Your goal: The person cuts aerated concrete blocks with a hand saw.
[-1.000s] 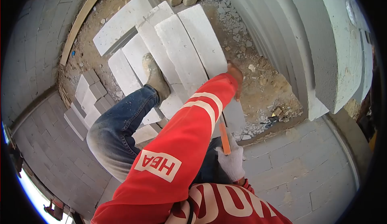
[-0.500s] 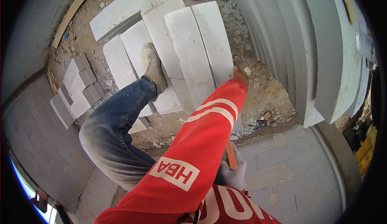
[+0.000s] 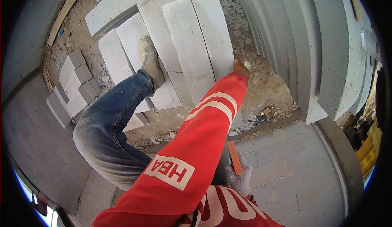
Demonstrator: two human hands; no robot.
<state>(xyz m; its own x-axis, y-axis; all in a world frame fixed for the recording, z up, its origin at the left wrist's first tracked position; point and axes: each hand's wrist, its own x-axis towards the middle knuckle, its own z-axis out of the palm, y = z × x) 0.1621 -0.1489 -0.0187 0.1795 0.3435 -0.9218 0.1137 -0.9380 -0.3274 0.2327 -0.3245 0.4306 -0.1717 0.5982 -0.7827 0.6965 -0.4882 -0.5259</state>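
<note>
Head view, looking down on a building site. At the far left of the frame, a small pile of grey pavers (image 3: pixel 75 86) lies on the dirt, with a wooden plank (image 3: pixel 65 12) running along the upper left. A leg in dusty jeans (image 3: pixel 108 125) steps across left of centre, its boot (image 3: pixel 149 61) planted on a row of white aerated-concrete blocks (image 3: pixel 163 31) laid flat side by side on the ground.

At centre, a red sleeve (image 3: pixel 200 137) stretches up toward the rightmost block (image 3: pixel 212 27) of that row. The left hand (image 3: pixel 241 65) sits at that block's right-hand edge, apparently touching it. The sleeve hides most of the fingers, so whether they are curled around the edge cannot be told.

Lower, right of centre, the white-gloved right hand (image 3: pixel 241 180) is clenched around an orange-handled tool (image 3: pixel 234 157), held close to the body over the paved floor (image 3: pixel 294 170). What sort of tool it is does not show.

Loose rubble (image 3: pixel 261 116) lies between the row and the paving. Tall upright slabs (image 3: pixel 298 43) fill the right of the frame.

Judging by how things lie, the work is at its start. The block lies flat in line with its neighbours and none looks lifted or shifted. The reach is made, and gripping, lifting and carrying remain.
</note>
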